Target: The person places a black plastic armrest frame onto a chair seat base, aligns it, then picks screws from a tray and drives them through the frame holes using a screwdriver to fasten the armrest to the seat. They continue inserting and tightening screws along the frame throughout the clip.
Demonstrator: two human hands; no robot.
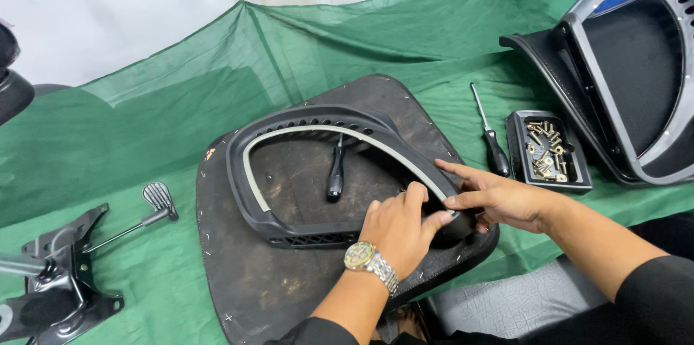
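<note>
Black chair frame [289,226] on upturned seat base [238,287] — both hands' [396,226] fingers [463,170] spread, pressed on its near-right corner.

A green cloth [181,114] carries a black seat board [289,294], a black frame [303,128] with pale inner trim, a black-handled screwdriver [335,175] and brass-coloured screws [547,151].

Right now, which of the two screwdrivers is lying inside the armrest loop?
The black-handled screwdriver resting on the seat base, enclosed by the black armrest frame. The other screwdriver lies outside on the green cloth, beside the screw tray.
</note>
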